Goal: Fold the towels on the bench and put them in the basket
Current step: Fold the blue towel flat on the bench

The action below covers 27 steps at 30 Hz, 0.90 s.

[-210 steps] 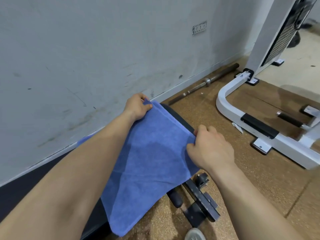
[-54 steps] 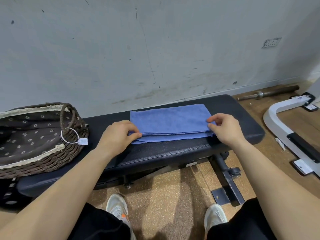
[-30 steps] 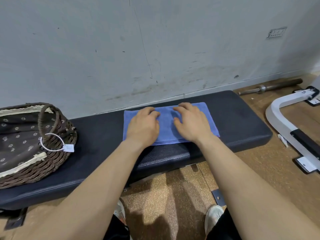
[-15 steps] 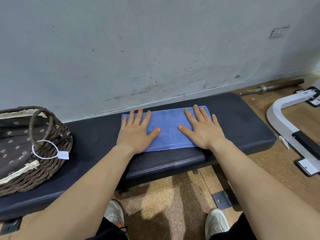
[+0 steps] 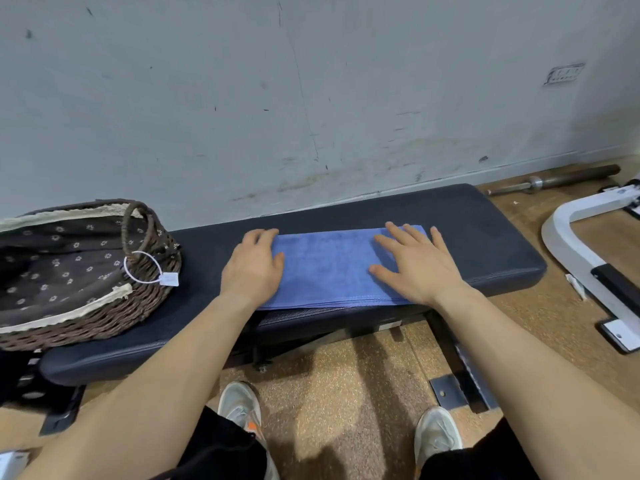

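Observation:
A blue towel (image 5: 329, 268), folded into a long flat rectangle, lies across the middle of the black padded bench (image 5: 485, 237). My left hand (image 5: 254, 268) rests on the towel's left end, fingers reaching over that edge. My right hand (image 5: 414, 265) presses flat on the right end with fingers spread. A brown wicker basket (image 5: 114, 306) with a dark flowered lining and a white tag on its handle stands on the bench's left end, well apart from both hands.
A scuffed grey wall runs right behind the bench. On the floor at right lie a steel barbell (image 5: 561, 180) and a white machine frame (image 5: 571, 251). My two shoes (image 5: 239, 407) stand on the cork floor in front of the bench.
My hands have slid apart along the towel, from its middle out to its two ends. The towel stays flat on the bench.

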Tool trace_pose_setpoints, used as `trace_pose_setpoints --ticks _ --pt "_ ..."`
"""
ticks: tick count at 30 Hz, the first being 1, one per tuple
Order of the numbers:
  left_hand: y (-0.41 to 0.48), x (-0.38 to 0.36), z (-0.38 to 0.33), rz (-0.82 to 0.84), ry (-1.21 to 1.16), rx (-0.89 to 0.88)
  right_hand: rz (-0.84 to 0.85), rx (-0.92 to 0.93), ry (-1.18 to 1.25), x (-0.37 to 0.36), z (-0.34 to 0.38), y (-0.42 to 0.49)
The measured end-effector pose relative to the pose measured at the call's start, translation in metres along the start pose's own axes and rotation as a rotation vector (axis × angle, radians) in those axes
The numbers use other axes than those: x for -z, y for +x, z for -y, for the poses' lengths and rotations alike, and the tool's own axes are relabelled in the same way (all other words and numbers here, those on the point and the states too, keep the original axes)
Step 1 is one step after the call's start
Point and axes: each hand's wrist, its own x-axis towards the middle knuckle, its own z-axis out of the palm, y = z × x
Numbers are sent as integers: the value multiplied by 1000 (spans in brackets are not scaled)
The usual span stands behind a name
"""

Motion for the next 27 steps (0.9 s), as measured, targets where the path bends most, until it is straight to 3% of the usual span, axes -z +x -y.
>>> trace_pose_setpoints --ticks 2,7,11,16,27 --pt "2 8 1 -39 2 62 -15 106 84 8 9 3" --pt "7 13 3 114 75 284 70 227 213 8 20 15" --pt "15 15 9 166 -119 367 114 217 283 6 20 22" --pt "18 19 9 187 -474 365 156 204 339 4 19 29" --pt "12 64 -9 79 -930 275 131 269 340 -7 67 40"
